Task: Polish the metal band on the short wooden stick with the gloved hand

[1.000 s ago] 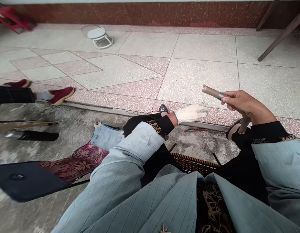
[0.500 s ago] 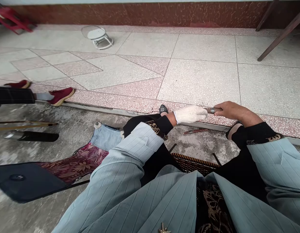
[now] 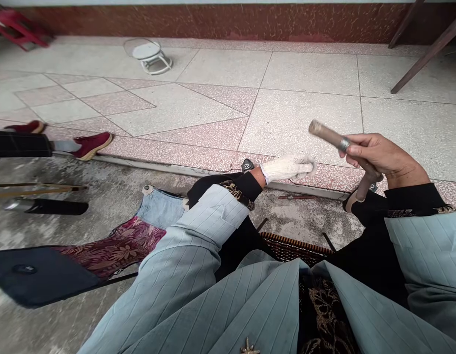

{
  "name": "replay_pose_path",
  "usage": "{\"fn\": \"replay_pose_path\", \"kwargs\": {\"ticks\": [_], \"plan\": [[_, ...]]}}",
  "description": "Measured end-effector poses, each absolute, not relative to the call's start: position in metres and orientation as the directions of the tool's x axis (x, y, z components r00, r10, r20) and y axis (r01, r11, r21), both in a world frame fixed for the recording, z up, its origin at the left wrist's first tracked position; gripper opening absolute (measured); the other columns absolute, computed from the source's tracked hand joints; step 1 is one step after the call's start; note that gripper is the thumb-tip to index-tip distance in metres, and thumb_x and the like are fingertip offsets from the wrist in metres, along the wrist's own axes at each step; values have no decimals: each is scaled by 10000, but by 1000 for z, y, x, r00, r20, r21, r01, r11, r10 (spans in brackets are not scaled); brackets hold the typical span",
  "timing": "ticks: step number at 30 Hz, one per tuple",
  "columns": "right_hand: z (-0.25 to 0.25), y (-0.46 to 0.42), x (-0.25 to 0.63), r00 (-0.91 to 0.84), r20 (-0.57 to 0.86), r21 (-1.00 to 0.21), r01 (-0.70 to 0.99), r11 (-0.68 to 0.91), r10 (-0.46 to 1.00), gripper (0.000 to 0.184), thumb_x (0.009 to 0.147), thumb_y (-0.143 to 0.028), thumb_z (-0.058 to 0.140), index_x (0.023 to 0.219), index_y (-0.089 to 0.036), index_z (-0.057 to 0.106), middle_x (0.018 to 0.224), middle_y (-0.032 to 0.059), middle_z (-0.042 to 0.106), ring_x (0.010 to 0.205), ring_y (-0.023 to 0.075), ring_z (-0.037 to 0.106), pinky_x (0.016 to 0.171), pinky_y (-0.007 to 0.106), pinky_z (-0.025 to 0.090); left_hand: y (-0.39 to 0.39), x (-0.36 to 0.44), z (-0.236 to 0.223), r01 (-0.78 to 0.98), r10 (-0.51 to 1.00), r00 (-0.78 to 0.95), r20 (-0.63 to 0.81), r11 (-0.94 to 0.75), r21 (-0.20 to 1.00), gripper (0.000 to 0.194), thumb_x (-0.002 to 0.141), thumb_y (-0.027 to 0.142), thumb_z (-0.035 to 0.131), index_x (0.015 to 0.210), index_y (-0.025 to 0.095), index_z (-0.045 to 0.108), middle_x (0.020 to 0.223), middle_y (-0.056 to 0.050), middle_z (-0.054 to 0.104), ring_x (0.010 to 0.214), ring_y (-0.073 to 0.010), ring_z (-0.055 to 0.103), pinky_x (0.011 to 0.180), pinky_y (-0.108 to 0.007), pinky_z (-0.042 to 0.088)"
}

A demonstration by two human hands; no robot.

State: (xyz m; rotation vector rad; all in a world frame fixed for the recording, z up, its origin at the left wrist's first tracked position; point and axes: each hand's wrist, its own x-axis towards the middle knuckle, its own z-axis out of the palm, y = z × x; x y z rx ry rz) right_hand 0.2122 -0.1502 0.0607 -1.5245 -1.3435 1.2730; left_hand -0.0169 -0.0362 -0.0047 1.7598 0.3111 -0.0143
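In the head view my right hand (image 3: 373, 155), bare, is closed around a brown, stick-like tool (image 3: 326, 135) with wire (image 3: 344, 143) wound about its middle. One end of the tool points up and left; a bent part (image 3: 367, 183) of it shows below my palm. My left hand (image 3: 289, 167) wears a white knitted glove and is low over the step's edge, fingers curled together. Anything between those fingers is hidden. The stick's raised end is apart from the glove. Below the glove, a thin reddish-brown rod (image 3: 296, 197) lies on the concrete.
A woven seat edge (image 3: 296, 246) shows between my legs. To the left is a cloth-covered seat (image 3: 117, 241), with a dark bottle (image 3: 58, 206) beyond it. Another person's red shoe (image 3: 93, 145) rests at the step. A small white stool (image 3: 152, 55) and a red stool (image 3: 19, 29) stand farther back.
The stick tool was raised, came down level at the gloved fingers half a second ago, and is now lifted again by my right hand. My left hand has barely moved.
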Motion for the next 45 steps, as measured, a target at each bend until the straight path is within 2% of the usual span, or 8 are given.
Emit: {"fn": "replay_pose_path", "kwargs": {"ticks": [5, 9, 13, 17, 22, 30, 37, 45], "plan": [[41, -137, 212, 335, -161, -924, 280, -261, 928, 258, 781, -417, 657, 884, -182, 683, 732, 48, 599, 528, 108, 457, 468, 263, 364, -46, -12, -5, 206, 134, 976, -170, -336, 919, 255, 912, 348, 465, 852, 142, 602, 676, 22, 494, 568, -75, 416, 552, -202, 337], [22, -128, 216, 325, -151, -554, 754, -352, 934, 346, 802, -421, 604, 1043, -196, 708, 744, 62, 630, 611, 175, 534, 534, 302, 376, -45, -11, -5, 108, 49, 994, -97, -500, 859, 256, 901, 315, 452, 809, 147, 621, 721, 11, 542, 658, -96, 467, 641, -222, 355], [10, -126, 216, 159, -326, -262, 932, -250, 932, 310, 810, -427, 573, 1004, -239, 726, 855, 72, 684, 735, 218, 587, 605, 314, 389, -38, -15, -4, 170, 134, 984, -117, -516, 840, 298, 914, 374, 428, 898, 156, 632, 805, 2, 588, 706, -104, 500, 699, -230, 374], [8, -132, 208, -172, -560, -397, 914, -80, 810, 254, 762, -416, 644, 913, -242, 753, 811, 51, 701, 717, 201, 590, 624, 297, 409, -33, -19, 1, 183, 172, 980, -100, -583, 791, 309, 901, 374, 450, 998, 150, 640, 851, -17, 613, 745, -119, 523, 730, -236, 374], [33, -142, 200, -448, -587, -662, 745, -81, 674, 358, 686, -488, 724, 955, -256, 770, 736, 1, 679, 680, 173, 574, 630, 287, 432, -27, -17, 3, 265, 281, 954, -104, -632, 729, 282, 902, 332, 433, 905, 140, 639, 771, -5, 579, 696, -117, 489, 692, -245, 360], [53, -148, 206, -71, -291, -859, 458, -228, 954, 380, 797, -492, 622, 1047, -223, 718, 756, 33, 624, 594, 133, 497, 554, 284, 397, -39, -13, -16, 238, 298, 950, -96, -488, 840, 298, 927, 385, 422, 888, 141, 588, 779, 1, 549, 673, -105, 467, 672, -249, 374], [33, -135, 212, 39, -297, -785, 559, -267, 954, 343, 804, -465, 614, 998, -198, 710, 635, 26, 563, 557, 138, 478, 528, 288, 383, -44, -6, -22, 236, 262, 960, -102, -556, 797, 266, 913, 356, 399, 801, 154, 530, 708, 19, 476, 653, -112, 418, 655, -250, 319], [11, -128, 213, 47, -387, -431, 874, -226, 921, 341, 779, -429, 616, 1035, -244, 742, 777, 46, 677, 690, 195, 585, 610, 309, 407, -45, -9, -11, 209, 182, 976, -120, -623, 754, 267, 902, 321, 413, 838, 150, 607, 795, -26, 594, 731, -141, 506, 699, -261, 359]]}}
